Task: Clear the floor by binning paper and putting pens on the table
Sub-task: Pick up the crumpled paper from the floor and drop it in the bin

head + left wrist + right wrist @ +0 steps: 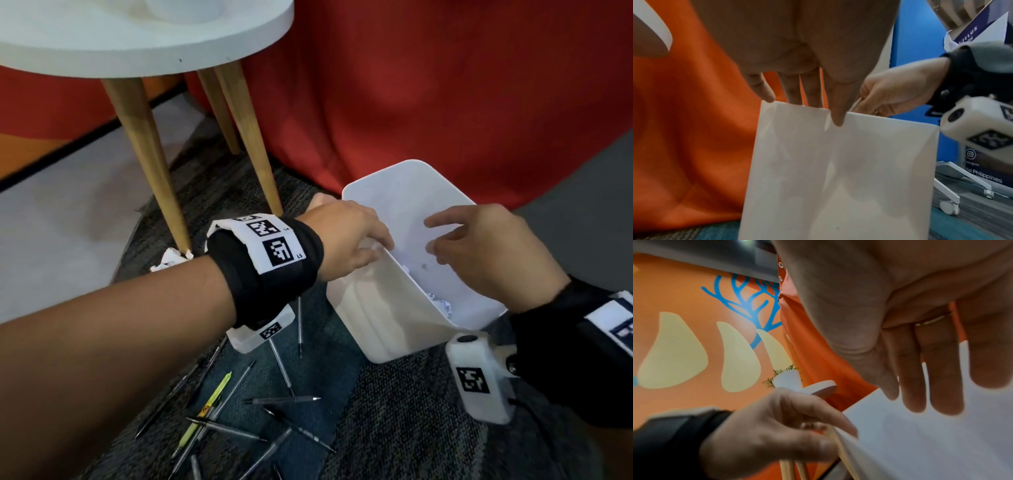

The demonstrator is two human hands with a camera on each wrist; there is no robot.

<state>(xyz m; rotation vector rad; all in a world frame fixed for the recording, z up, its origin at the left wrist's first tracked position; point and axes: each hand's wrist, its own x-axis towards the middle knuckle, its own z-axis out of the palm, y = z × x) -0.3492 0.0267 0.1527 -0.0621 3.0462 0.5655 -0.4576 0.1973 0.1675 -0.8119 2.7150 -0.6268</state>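
A white plastic bin (370, 318) stands tilted on the carpet. My left hand (378, 248) pinches its near-left rim, with the fingers (792, 91) inside and the thumb (838, 105) on the outer wall (838, 178). Over the bin's mouth hovers my right hand (442, 240), its fingers (941, 378) loose and holding nothing. Crumpled paper (442, 305) lies at the bottom of the bin. Another crumpled paper (169, 262) lies on the floor by a table leg. Several pens (284, 399), among them a yellow one (214, 399), are scattered on the carpet below my left wrist.
A round white table (137, 44) on wooden legs (147, 161) stands at the upper left. Red cloth (428, 102) hangs behind the bin. In the left wrist view a blue banner stand with white wheeled feet (949, 207) is at the right.
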